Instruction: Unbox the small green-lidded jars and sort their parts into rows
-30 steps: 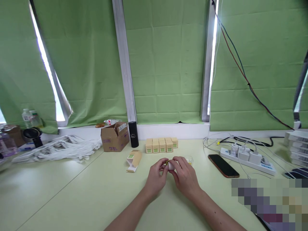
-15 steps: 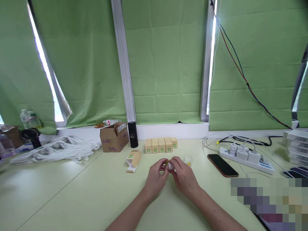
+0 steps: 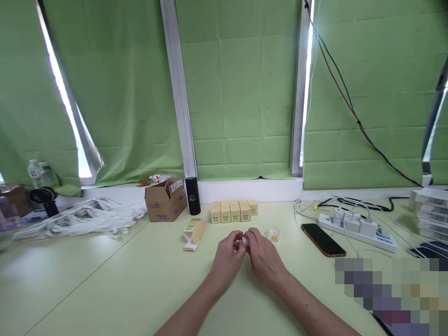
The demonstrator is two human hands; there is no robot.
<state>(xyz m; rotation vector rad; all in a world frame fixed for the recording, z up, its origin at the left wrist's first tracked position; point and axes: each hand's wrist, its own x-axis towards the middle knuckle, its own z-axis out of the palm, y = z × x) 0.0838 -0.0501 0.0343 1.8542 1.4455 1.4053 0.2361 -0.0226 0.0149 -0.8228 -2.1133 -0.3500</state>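
My left hand and my right hand meet over the table, fingertips pinched around a small white rounded piece. A dark yellowish ring-like part shows at its left end, between my left fingertips. Fingers cover most of the piece, so its kind is unclear. Just right of my right hand sits a small clear plastic container with something yellow inside. An opened kraft paper box lies on its side to the left, its white flap out. Behind my hands stand several small closed kraft boxes with green labels.
A brown carton and a black cylinder stand at the back, beside white straps. To the right lie a phone, a power strip with chargers and cables, and stacked clear trays.
My right hand has shifted slightly left and turned a little around the white piece. Both hands keep hold of it. The view has moved very slightly.
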